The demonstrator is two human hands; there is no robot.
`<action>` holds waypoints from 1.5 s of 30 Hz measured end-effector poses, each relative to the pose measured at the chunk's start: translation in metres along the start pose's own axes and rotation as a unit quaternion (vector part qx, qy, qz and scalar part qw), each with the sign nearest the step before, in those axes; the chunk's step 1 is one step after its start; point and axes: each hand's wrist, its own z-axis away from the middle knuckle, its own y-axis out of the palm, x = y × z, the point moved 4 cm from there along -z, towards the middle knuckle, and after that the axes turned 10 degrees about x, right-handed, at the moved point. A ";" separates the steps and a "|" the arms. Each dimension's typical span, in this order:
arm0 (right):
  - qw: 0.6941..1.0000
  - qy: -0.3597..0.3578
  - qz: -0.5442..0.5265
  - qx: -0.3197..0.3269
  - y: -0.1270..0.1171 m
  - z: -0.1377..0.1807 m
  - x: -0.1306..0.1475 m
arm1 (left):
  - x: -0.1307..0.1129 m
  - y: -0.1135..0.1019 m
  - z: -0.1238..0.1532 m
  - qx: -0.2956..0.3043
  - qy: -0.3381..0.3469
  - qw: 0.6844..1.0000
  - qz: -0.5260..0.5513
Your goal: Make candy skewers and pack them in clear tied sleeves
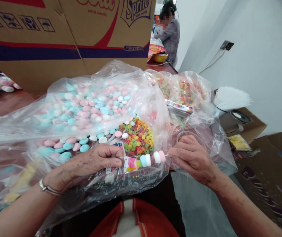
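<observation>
A candy skewer (144, 160) is stretched between my two hands, threaded with pink, white, blue and green pieces. My left hand (99, 158) pinches its left end, beside a small colourful printed piece (130, 163). At the other end, my right hand (192, 156) has thumb and fingers closed on the stick tip, just past a pink piece. Behind the skewer lie ring-shaped gummies (139, 136) in green, yellow, orange and red. Pastel round candies (84, 108) fill a clear plastic bag (155, 98), with some spilling out near my left hand.
A large cardboard box (82, 36) stands behind the bag. More bagged gummies (185, 89) lie at the right, near white sticks (232, 97) in a container. An open carton (269, 177) is at lower right. Another person (172, 36) works at the back by a yellow bowl (160, 58).
</observation>
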 end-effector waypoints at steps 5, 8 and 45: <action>1.000 0.011 0.016 -0.019 0.001 0.001 -0.004 | 0.004 -0.004 0.004 -0.032 0.013 0.999 0.004; 1.000 0.002 0.011 -0.020 0.002 0.000 -0.004 | 0.007 -0.007 0.007 -0.052 0.012 0.999 -0.003; 0.990 -0.095 0.027 0.105 -0.008 -0.035 -0.007 | -0.009 0.066 -0.022 0.116 -0.078 0.988 0.071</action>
